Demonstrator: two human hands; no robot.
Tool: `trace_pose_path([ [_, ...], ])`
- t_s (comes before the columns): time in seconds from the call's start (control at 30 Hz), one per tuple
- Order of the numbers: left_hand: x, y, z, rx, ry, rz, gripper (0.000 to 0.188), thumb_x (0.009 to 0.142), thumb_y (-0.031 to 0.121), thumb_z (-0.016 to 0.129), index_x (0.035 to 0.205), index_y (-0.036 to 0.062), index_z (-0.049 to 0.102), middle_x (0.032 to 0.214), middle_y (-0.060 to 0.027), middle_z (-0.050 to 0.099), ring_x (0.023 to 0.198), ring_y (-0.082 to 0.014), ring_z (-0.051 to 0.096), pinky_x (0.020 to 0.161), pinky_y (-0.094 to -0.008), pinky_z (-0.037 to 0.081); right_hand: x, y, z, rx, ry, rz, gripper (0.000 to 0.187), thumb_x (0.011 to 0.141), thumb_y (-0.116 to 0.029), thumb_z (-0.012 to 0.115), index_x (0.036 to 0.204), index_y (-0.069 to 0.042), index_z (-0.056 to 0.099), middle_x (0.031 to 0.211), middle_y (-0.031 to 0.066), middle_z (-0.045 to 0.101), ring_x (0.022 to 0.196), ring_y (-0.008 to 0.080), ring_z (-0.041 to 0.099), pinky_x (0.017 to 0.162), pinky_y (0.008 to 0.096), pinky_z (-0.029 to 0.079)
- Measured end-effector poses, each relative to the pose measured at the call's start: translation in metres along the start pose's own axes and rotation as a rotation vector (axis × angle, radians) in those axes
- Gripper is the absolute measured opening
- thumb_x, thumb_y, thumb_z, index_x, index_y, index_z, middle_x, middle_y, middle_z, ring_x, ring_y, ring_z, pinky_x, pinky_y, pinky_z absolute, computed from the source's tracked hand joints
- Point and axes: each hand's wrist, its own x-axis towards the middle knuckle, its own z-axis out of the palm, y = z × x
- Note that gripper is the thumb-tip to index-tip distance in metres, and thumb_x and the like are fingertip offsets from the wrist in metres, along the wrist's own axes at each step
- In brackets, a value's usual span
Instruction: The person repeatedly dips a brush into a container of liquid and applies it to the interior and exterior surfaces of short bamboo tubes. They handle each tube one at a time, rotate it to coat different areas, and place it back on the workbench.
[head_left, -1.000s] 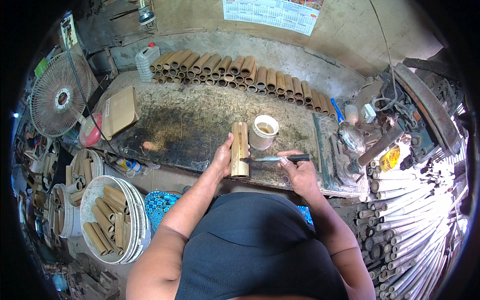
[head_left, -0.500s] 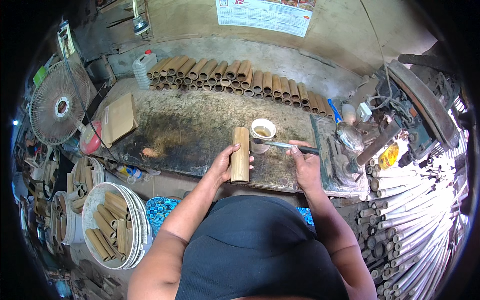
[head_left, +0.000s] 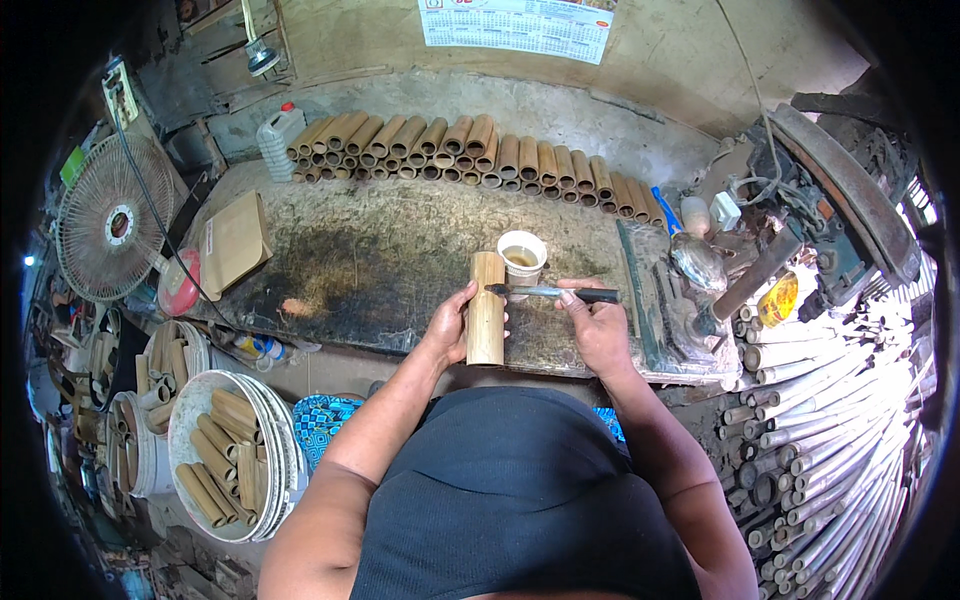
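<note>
My left hand [head_left: 455,322] is wrapped round a bamboo tube [head_left: 486,335], held upright over the near edge of the workbench. Between the fingers of my right hand [head_left: 597,325] is a slim brush [head_left: 535,291] with a black handle and a metal-coloured shaft. Its dark tip rests against the tube's upper side. Just behind the brush stands a white cup [head_left: 522,252] with some brownish liquid in it. The fingers of my left hand are partly hidden behind the tube.
Bamboo tubes [head_left: 430,150] lie stacked along the back of the workbench [head_left: 380,225]. A plastic jug [head_left: 280,138] and a fan [head_left: 118,222] stand left. Buckets of tubes [head_left: 283,470] sit lower left. At right are a blue-handled brush [head_left: 668,212], machinery [head_left: 840,195] and long poles [head_left: 840,450].
The brush has moved left, and its dark tip now lies across the front of the tube rather than at its right edge. The tube's lower end has tipped so its opening barely shows.
</note>
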Motion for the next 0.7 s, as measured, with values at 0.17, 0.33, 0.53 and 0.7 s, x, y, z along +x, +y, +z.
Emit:
trace_pose_path([
  [0.17, -0.001, 0.000, 0.000, 0.004, 0.004, -0.004, 0.052, 0.109, 0.045, 0.044, 0.130, -0.0010, 0.056, 0.110, -0.0159, 0.068, 0.094, -0.0288, 0.072, 0.079, -0.0505, 0.063, -0.001, -0.003, 0.001, -0.036, -0.003, 0.011, 0.021, 0.103, -0.009, 0.063, 0.120, 0.001, 0.066, 0.100, 0.0073, 0.071, 0.093, 0.0130, 0.067, 0.084, 0.0272, 0.052],
  [0.33, -0.001, -0.001, -0.002, 0.002, 0.017, -0.008, 0.051, 0.109, 0.045, 0.044, 0.130, 0.0001, 0.056, 0.109, -0.0156, 0.069, 0.094, -0.0289, 0.072, 0.080, -0.0511, 0.063, -0.004, -0.006, 0.002, -0.019, -0.031, -0.046, 0.020, 0.103, -0.008, 0.062, 0.120, 0.001, 0.066, 0.101, 0.0070, 0.071, 0.093, 0.0130, 0.066, 0.084, 0.0270, 0.051],
  [0.53, 0.002, -0.001, -0.011, -0.008, 0.024, 0.002, 0.054, 0.108, 0.048, 0.044, 0.135, 0.0011, 0.055, 0.116, -0.0180, 0.069, 0.098, -0.0311, 0.071, 0.081, -0.0523, 0.063, -0.018, -0.014, -0.005, -0.091, -0.052, 0.019, 0.017, 0.102, -0.007, 0.064, 0.117, 0.000, 0.067, 0.106, 0.0103, 0.072, 0.096, 0.0151, 0.068, 0.084, 0.0292, 0.054],
  [0.7, 0.003, -0.002, -0.012, 0.029, 0.038, 0.012, 0.054, 0.109, 0.047, 0.042, 0.138, 0.0020, 0.053, 0.116, -0.0183, 0.069, 0.099, -0.0310, 0.071, 0.082, -0.0544, 0.063, -0.025, -0.013, -0.005, -0.069, -0.099, 0.044, 0.019, 0.102, -0.010, 0.065, 0.117, 0.001, 0.067, 0.096, 0.0066, 0.069, 0.089, 0.0122, 0.064, 0.084, 0.0279, 0.050],
])
